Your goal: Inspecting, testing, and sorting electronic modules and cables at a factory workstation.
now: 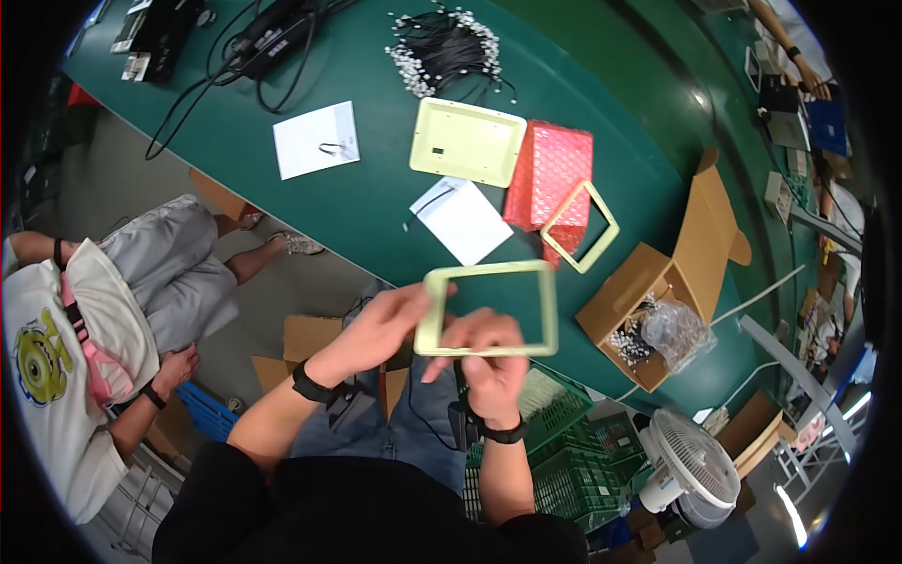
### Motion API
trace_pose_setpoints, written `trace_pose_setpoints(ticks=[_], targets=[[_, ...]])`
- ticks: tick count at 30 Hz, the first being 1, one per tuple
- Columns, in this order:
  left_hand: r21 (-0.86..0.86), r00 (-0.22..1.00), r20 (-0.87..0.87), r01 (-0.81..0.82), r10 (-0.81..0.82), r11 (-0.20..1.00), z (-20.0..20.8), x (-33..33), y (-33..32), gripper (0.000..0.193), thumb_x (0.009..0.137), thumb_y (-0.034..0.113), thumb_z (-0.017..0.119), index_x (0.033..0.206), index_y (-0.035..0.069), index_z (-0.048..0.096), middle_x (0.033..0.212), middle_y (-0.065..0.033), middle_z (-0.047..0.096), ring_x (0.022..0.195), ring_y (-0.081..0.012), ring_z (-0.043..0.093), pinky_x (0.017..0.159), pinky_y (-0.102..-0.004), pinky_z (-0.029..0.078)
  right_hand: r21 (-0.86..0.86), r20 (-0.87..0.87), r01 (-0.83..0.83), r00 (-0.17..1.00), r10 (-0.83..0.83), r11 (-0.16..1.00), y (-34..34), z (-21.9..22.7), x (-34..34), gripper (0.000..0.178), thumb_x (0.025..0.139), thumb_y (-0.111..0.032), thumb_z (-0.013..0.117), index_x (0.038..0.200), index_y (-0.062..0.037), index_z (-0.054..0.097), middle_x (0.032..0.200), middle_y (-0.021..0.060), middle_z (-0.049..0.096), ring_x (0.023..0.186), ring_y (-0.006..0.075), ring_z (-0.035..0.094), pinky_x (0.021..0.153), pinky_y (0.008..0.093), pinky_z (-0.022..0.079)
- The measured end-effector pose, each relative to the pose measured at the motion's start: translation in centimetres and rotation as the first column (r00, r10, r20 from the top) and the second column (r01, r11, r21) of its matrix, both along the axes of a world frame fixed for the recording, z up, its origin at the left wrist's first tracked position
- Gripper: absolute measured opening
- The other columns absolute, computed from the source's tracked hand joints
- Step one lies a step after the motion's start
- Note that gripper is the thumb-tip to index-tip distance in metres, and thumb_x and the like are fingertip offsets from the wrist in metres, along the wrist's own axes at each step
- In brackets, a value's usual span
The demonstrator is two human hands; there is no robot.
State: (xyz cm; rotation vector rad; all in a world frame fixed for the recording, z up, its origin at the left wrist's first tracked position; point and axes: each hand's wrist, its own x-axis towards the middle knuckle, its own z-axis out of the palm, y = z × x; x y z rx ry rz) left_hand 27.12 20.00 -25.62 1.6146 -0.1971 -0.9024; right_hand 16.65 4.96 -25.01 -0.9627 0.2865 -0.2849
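I hold a pale yellow-green rectangular plastic frame (pixel 549 310) above the near edge of the table, slightly blurred by motion. My left hand (pixel 381 326) grips its left side. My right hand (pixel 490 362) is closed at the lower edge, with fingers showing in the frame's opening. Beyond my hands, a second such frame (pixel 609 235) lies partly over red bubble wrap (pixel 562 155). A matching shallow plastic housing (pixel 465 141) rests on the table, its corner on the wrap. Just below it lies a white sheet (pixel 465 226) with a short black cable on it.
On the green table (pixel 366 226) are another white sheet (pixel 301 146), a heap of black cables with white connectors (pixel 446 52) and a black corded device (pixel 272 42). An open cardboard box (pixel 611 296) with small parts stands right. A fan (pixel 691 461) is lower right; a person (pixel 94 348) sits left.
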Motion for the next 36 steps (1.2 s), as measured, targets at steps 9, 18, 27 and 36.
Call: trace_pose_setpoints(ticks=[9, 18, 27, 36], targets=[[0.092, 0.877, -0.152, -0.446, 0.456, 0.890, -5.5, 3.3, 11.3, 0.030, 0.111, 0.025, 0.045, 0.110, 0.000, 0.061, 0.072, -0.0075, 0.066, 0.052, -0.0143, 0.063, 0.050, -0.0254, 0.050, -0.935, -0.346, -0.328, 0.926, -0.149, 0.136, -2.4, -4.0, 7.7, 0.054, 0.086, -0.003, 0.075, 0.133, 0.0004, 0.050, 0.131, 0.0179, 0.056, 0.116, 0.0332, 0.059, 0.096, 0.0421, 0.050], [0.378, 0.963, 0.199, -0.245, 0.180, 0.893, -5.6, 6.5, 9.4, 0.020, 0.106, 0.023, 0.055, 0.112, 0.005, 0.059, 0.066, -0.0120, 0.063, 0.051, -0.0200, 0.062, 0.047, -0.0308, 0.047, -0.861, -0.460, -0.493, 0.860, -0.220, -0.127, -1.5, -4.1, 7.0, 0.070, 0.070, -0.010, 0.084, 0.129, 0.0017, 0.048, 0.132, 0.0207, 0.054, 0.122, 0.0407, 0.051, 0.104, 0.0477, 0.041], [0.411, 0.564, 0.798, -0.249, -0.214, 0.877, -0.6, 7.5, 6.4, 0.047, 0.089, 0.009, 0.064, 0.135, 0.014, 0.062, 0.066, -0.0078, 0.058, 0.056, -0.0263, 0.061, 0.049, -0.0387, 0.045, -0.924, -0.372, -0.374, 0.928, -0.030, -0.085, -2.5, -0.6, 5.8, 0.074, 0.064, -0.010, 0.085, 0.126, 0.0004, 0.047, 0.134, 0.0223, 0.052, 0.118, 0.0425, 0.052, 0.100, 0.0507, 0.044], [0.400, 0.586, 0.750, -0.033, -0.307, 0.916, 0.9, 4.6, 5.3, 0.058, 0.078, 0.004, 0.064, 0.134, 0.017, 0.066, 0.063, -0.0052, 0.059, 0.053, -0.0255, 0.060, 0.051, -0.0370, 0.050, -0.944, -0.330, -0.322, 0.934, 0.140, -0.075, -0.8, 1.0, 7.8, 0.069, 0.064, -0.011, 0.086, 0.122, -0.0020, 0.050, 0.136, 0.0219, 0.051, 0.117, 0.0431, 0.053, 0.097, 0.0512, 0.046]])
